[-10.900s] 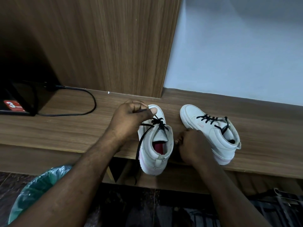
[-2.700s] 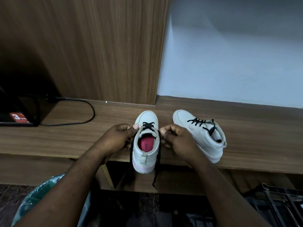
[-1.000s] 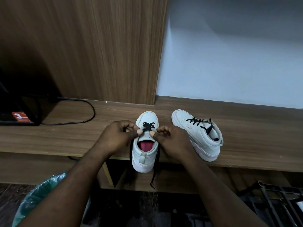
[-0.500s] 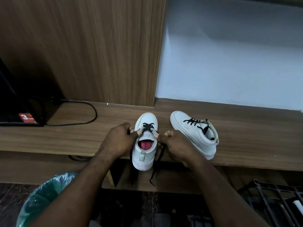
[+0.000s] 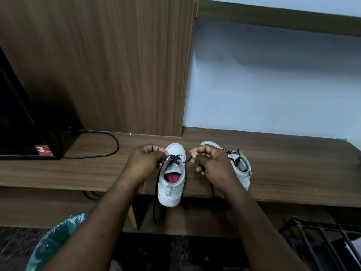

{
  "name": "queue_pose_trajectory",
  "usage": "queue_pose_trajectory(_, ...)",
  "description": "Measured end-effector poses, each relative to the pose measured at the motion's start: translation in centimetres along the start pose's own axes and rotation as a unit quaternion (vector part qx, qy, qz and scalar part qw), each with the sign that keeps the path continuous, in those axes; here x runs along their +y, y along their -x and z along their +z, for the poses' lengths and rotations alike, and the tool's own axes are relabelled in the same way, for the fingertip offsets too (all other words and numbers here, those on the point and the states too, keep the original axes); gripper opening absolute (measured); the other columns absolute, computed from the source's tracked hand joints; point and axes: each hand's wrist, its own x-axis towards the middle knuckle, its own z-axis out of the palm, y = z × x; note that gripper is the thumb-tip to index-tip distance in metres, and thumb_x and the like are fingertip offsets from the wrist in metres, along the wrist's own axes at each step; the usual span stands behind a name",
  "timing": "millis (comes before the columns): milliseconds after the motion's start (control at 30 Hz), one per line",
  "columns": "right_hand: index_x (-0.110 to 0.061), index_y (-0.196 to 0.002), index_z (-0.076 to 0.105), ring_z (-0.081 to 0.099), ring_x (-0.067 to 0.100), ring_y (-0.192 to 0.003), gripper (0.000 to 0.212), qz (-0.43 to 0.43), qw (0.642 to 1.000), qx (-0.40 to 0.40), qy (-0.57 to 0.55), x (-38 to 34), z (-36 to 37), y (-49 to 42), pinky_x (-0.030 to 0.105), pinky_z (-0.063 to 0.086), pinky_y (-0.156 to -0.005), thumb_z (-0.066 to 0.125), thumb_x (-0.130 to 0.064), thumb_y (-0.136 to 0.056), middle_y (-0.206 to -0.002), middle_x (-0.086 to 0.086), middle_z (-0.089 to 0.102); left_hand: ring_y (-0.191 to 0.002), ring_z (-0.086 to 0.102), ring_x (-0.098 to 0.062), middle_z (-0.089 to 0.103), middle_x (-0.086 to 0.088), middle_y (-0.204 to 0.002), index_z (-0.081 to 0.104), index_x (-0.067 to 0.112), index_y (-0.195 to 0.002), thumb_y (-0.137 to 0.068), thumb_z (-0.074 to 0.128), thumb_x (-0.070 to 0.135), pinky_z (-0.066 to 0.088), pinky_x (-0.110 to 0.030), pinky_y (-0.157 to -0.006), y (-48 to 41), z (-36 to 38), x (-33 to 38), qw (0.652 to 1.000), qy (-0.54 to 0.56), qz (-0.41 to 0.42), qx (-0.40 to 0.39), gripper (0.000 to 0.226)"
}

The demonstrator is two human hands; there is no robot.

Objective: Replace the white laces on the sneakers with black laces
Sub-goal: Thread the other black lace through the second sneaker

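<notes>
A white high-top sneaker stands on the wooden shelf, heel toward me over the front edge, red lining showing. A black lace crosses its upper eyelets. My left hand pinches the lace's left end beside the shoe; that end hangs down past the shelf edge. My right hand pinches the right end, drawn out taut to the right. Behind my right hand sits the second white sneaker, laced in black and partly hidden.
A black appliance with a red sticker stands at the far left, its cable looping over the shelf. A tall wooden panel rises behind. Below are a green-bagged bin at left and a black wire rack at right.
Both hands have drawn apart from the sneaker's tongue, pulling the two lace ends outward and taut. The shoes have stayed in place; my view has tilted up slightly.
</notes>
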Motion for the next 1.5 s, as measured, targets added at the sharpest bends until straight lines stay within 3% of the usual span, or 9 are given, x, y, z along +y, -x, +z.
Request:
queue_pose_trajectory(133, -0.009, -0.1, 0.073, 0.056, 0.006, -0.055, 0.011, 0.008, 0.999, 0.022, -0.024, -0.7, 0.6, 1.4, 0.013, 0.044, -0.053, 0.062, -0.011, -0.1, -0.079, 0.005, 0.075, -0.067, 0.061, -0.014, 0.072, 0.004, -0.072, 0.071, 0.014, -0.079, -0.088, 0.076, 0.022, 0.051, -0.034, -0.073, -0.2, -0.6, -1.5, 0.991, -0.118, 0.003, 0.066, 0.013)
queue_pose_trajectory(200, -0.009, -0.101, 0.072, 0.057, 0.006, -0.056, 0.015, 0.002, 0.999, 0.017, -0.037, -1.3, 0.7, 1.8, 0.013, 0.045, -0.054, 0.057, -0.007, -0.102, -0.079, 0.004, 0.075, -0.063, 0.058, -0.016, 0.068, 0.005, -0.066, 0.067, 0.015, -0.074, -0.088, 0.076, 0.029, 0.048, -0.033, -0.068, -0.3, -0.8, -2.0, 0.985, -0.165, -0.013, 0.054, 0.022)
queue_pose_trajectory(400, -0.009, -0.104, 0.071, 0.058, 0.006, -0.057, 0.02, -0.01, 0.998, 0.011, -0.065, -1.7, 0.4, 2.7, 0.014, 0.045, -0.053, 0.053, 0.0, -0.101, -0.078, 0.001, 0.075, -0.052, 0.058, -0.009, 0.069, 0.005, -0.061, 0.065, 0.017, -0.073, -0.085, 0.079, 0.03, 0.045, -0.025, -0.056, 0.3, -0.1, -3.7, 0.98, -0.176, -0.003, 0.097, 0.023)
queue_pose_trajectory(500, -0.011, -0.104, 0.071, 0.058, 0.007, -0.058, 0.02, 0.001, 0.999, 0.012, -0.053, -1.1, 0.5, 3.1, 0.014, 0.045, -0.054, 0.054, -0.001, -0.1, -0.079, 0.0, 0.075, -0.062, 0.062, -0.01, 0.069, 0.007, -0.066, 0.061, 0.02, -0.075, -0.087, 0.075, 0.03, 0.047, -0.028, -0.062, 0.2, 0.1, -3.5, 0.979, -0.178, 0.01, 0.101, 0.021)
queue_pose_trajectory(600, -0.01, -0.103, 0.071, 0.059, 0.006, -0.059, 0.02, 0.007, 0.999, 0.01, -0.048, -0.5, 0.7, 3.2, 0.013, 0.045, -0.055, 0.054, -0.001, -0.1, -0.08, 0.001, 0.076, -0.079, 0.069, -0.026, 0.072, 0.003, -0.079, 0.062, 0.022, -0.085, -0.089, 0.068, 0.025, 0.056, -0.038, -0.078, -0.2, -0.2, -3.2, 0.986, -0.126, -0.035, 0.107, 0.008)
queue_pose_trajectory(767, -0.012, -0.103, 0.071, 0.061, 0.006, -0.06, 0.02, 0.008, 0.999, 0.008, -0.049, -0.1, 0.9, 2.9, 0.014, 0.047, -0.056, 0.055, -0.001, -0.1, -0.082, 0.003, 0.077, -0.067, 0.069, -0.026, 0.073, 0.003, -0.067, 0.072, 0.023, -0.073, -0.068, 0.055, 0.025, 0.06, -0.042, -0.068, -0.1, -0.5, -3.6, 0.988, -0.128, -0.06, 0.06, 0.018)
queue_pose_trajectory(967, -0.013, -0.102, 0.071, 0.06, 0.006, -0.059, 0.019, -0.007, 0.998, 0.023, -0.065, -0.3, 0.7, 2.4, 0.015, 0.046, -0.054, 0.057, -0.002, -0.1, -0.077, 0.0, 0.075, -0.08, 0.064, -0.023, 0.072, 0.0, -0.08, 0.063, 0.017, -0.082, -0.092, 0.058, 0.018, 0.049, -0.036, -0.074, -0.2, -0.5, -2.6, 0.98, -0.179, -0.036, 0.083, 0.011)
queue_pose_trajectory(1233, -0.007, -0.105, 0.069, 0.057, 0.008, -0.055, 0.013, -0.023, 0.995, 0.005, -0.096, -4.2, 0.8, 1.6, 0.014, 0.044, -0.053, 0.058, -0.002, -0.101, -0.078, 0.003, 0.073, -0.052, 0.052, -0.01, 0.066, 0.0, -0.064, 0.07, 0.011, -0.091, -0.1, 0.053, 0.004, 0.047, -0.027, -0.062, 0.2, -1.5, 7.4, 0.999, 0.023, -0.033, -0.024, 0.021)
queue_pose_trajectory(1500, -0.005, -0.108, 0.071, 0.056, 0.012, -0.057, 0.017, -0.083, 0.996, -0.014, -0.021, -14.9, -0.4, 0.2, 0.013, 0.04, -0.049, 0.054, -0.006, -0.103, -0.087, 0.008, 0.073, -0.068, 0.07, -0.018, 0.079, -0.007, -0.093, 0.07, 0.007, -0.106, -0.107, 0.043, 0.012, 0.058, -0.033, -0.069, 2.2, -1.4, 18.1, 0.983, 0.153, 0.01, -0.096, 0.027)
